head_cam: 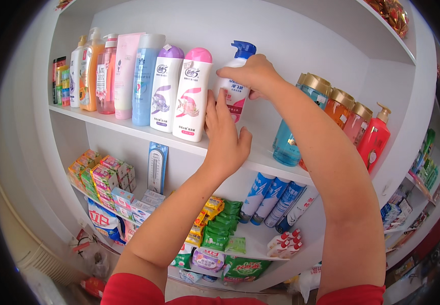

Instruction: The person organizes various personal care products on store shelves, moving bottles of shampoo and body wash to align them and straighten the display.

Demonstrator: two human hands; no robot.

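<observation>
On the upper shelf, my right hand (252, 76) grips the upper part of a white pump bottle (232, 91) with a blue pump head. The bottle stands slightly tilted right of a white bottle with a pink cap (192, 95). Against that bottle's right edge rest the fingers of my left hand (225, 133), spread, in front of the pump bottle's lower part; the hand holds nothing that shows. A white bottle with a purple cap (166, 89) is beside the pink-capped one. Whether the pump bottle's base touches the shelf is hidden.
Further left stand a blue bottle (146, 82), a pink tube (126, 76) and several pump bottles. Gold-capped bottles (286, 141) and a red pump bottle (374, 141) are at the right, partly behind my right arm. Below are spray cans (258, 198), green packets (218, 228) and small boxes (103, 177).
</observation>
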